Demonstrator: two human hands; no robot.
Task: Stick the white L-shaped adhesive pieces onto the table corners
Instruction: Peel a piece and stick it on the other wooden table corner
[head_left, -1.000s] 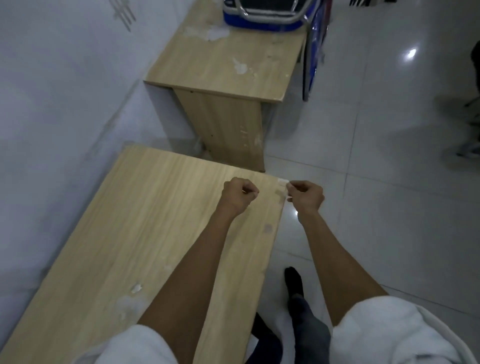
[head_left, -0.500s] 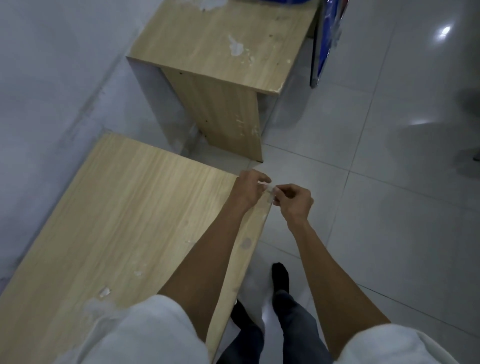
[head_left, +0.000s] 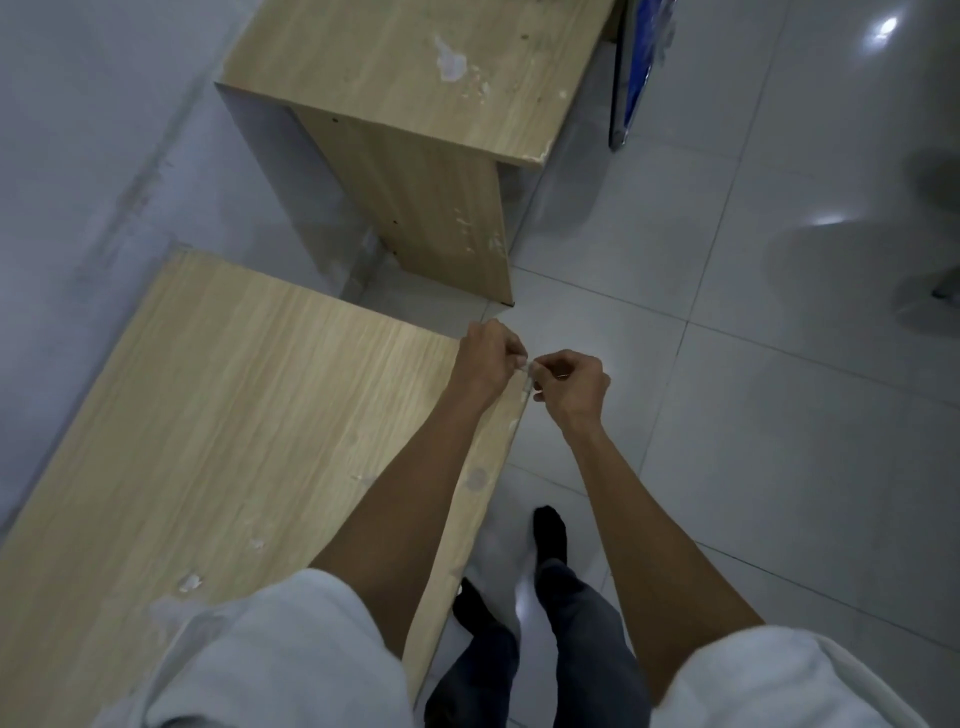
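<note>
While both sets of fingers pinch the white piece at the table's two o'clock corner, the left hand and right hand should seat it squarely, then press firmly.

A small whitish adhesive piece sits at the far right corner of the pale wood-grain surface, near the middle of the frame. It is pinched between the fingertips of the left hand and right hand, mostly hidden; its shape cannot be made out.
</note>
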